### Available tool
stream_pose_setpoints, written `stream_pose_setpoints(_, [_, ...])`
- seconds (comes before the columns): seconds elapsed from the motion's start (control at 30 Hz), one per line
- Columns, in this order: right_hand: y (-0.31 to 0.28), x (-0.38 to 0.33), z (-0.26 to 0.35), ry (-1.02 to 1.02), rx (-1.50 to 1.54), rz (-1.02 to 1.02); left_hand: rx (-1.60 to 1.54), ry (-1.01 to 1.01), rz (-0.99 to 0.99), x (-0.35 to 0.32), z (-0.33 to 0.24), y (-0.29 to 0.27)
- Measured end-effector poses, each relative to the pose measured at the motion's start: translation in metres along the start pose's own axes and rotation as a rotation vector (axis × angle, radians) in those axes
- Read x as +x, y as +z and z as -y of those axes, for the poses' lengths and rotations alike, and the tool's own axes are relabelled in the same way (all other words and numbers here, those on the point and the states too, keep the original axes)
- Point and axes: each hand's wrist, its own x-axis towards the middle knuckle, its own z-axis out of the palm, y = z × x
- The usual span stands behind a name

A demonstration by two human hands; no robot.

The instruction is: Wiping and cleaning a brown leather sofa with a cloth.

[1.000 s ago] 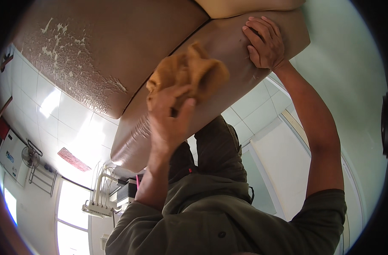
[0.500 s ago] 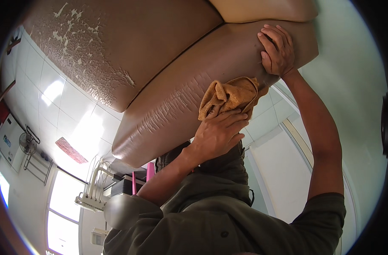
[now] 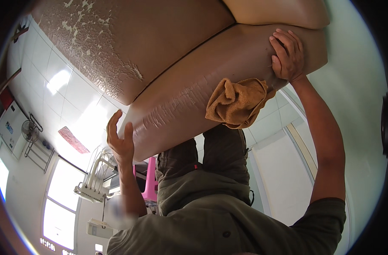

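A brown leather-like couch [image 3: 177, 80] fills the upper part of the view, its front panel creased in the middle. Flat on the panel's right end rests my right hand [image 3: 289, 55], fingers stretched out, holding nothing. Beside it, a crumpled orange-brown cloth [image 3: 236, 102] drapes over the panel's lower edge, and neither hand touches it. My left hand [image 3: 120, 142] is raised at the couch's left corner, empty, with thumb and fingers apart. Whether it touches the corner I cannot tell.
The seat's surface is cracked and peeling [image 3: 96, 46] at the left. Below lie a pink plastic stool [image 3: 150, 180], a rack with hoses [image 3: 94, 185] and a fan [image 3: 30, 131]. A pale green wall [image 3: 355, 102] runs close along the right. White floor tiles [image 3: 62, 108] show at left.
My left hand has let go of the cloth and moved left to the couch's corner, its fingers opening. The cloth stays on the panel. My right hand keeps its place on the couch.
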Motion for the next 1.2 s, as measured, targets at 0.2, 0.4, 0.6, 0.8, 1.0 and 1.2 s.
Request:
stream_pose_setpoints(0.2, [0.004, 0.004, 0.000, -0.009, 0.011, 0.007, 0.237, 0.129, 0.054, -0.035, 0.037, 0.035])
stream_pose_setpoints(0.4, [0.002, 0.002, 0.003, 0.003, 0.003, 0.013, 0.226, 0.128, -0.067, -0.034, 0.036, 0.042])
stream_pose_setpoints(0.6, [0.002, 0.005, 0.004, 0.000, -0.011, 0.038, 0.220, 0.184, -0.090, -0.035, 0.047, 0.047])
stream_pose_setpoints(0.8, [0.002, 0.004, 0.003, -0.001, -0.013, 0.040, 0.229, 0.168, -0.076, -0.036, 0.053, 0.051])
stream_pose_setpoints(1.0, [0.003, 0.003, 0.004, 0.019, -0.046, 0.096, 0.295, 0.161, -0.082, -0.033, 0.054, 0.054])
stream_pose_setpoints(1.2, [0.002, 0.002, 0.011, 0.037, -0.093, 0.135, 0.327, 0.116, -0.056, -0.036, 0.055, 0.055])
